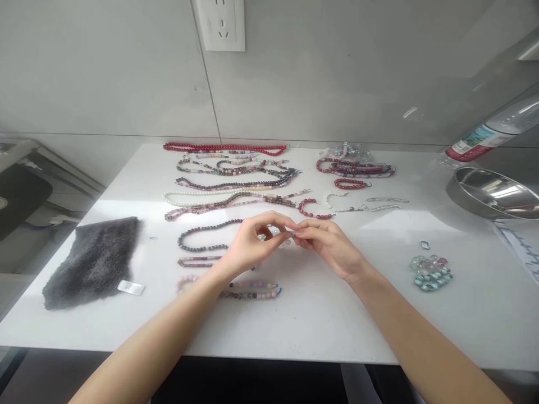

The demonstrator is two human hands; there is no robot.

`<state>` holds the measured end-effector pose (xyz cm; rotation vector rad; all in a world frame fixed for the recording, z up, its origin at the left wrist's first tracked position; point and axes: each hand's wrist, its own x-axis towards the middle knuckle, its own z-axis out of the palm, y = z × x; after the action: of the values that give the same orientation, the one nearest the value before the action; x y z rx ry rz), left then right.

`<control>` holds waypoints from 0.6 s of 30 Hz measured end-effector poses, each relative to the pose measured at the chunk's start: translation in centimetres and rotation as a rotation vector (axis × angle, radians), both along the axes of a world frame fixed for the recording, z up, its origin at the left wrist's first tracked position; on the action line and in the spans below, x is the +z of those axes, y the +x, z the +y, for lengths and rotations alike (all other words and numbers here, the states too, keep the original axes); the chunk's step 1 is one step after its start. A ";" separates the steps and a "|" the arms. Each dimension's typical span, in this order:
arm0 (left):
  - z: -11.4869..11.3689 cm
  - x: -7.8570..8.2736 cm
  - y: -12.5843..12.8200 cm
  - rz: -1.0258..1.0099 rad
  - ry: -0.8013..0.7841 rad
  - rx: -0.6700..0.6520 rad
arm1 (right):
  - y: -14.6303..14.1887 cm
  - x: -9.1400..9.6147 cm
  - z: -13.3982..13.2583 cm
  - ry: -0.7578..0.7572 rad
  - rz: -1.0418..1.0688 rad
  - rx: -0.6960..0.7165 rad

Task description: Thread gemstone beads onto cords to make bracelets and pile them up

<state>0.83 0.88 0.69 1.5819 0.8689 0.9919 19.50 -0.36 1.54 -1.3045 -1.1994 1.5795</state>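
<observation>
Hands, 2, bare, above the table. Left hand point(248, 240): thumb and index finger curved into a ring, tips brought together. Right hand point(330, 244): fingertips pinched against them. Held between both sets of tips: 1 tiny glinting piece point(292, 234), too small to identify. Clear beads point(287, 243), rounded, translucent, partly hidden behind the hands. Dark strand point(197, 229), glossy round beads, looped beside the left hand. Table point(328, 325), white, smooth. Cloth point(95, 261), grey, plush pile. Bowl point(501, 193), round, polished metal.

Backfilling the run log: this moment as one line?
left hand: pinched | right hand: pinched, meeting left hand | anything held: cannot tell | nearby: dark bead strand, pale beads
</observation>
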 end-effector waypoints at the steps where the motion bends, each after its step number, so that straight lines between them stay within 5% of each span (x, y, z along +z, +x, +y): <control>1: 0.0 0.0 0.0 -0.002 0.007 -0.003 | 0.0 0.0 0.0 -0.011 0.018 0.001; 13: 0.1 -0.6 0.2 -0.018 0.088 0.041 | -0.2 0.2 0.0 -0.048 0.098 0.017; 18: 0.3 -0.7 0.2 -0.004 0.059 0.097 | -0.3 0.3 -0.5 0.227 -0.129 -0.104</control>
<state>1.01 1.19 0.01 1.5991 0.9285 1.0971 19.18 -0.87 1.86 -1.3123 -1.3249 1.2616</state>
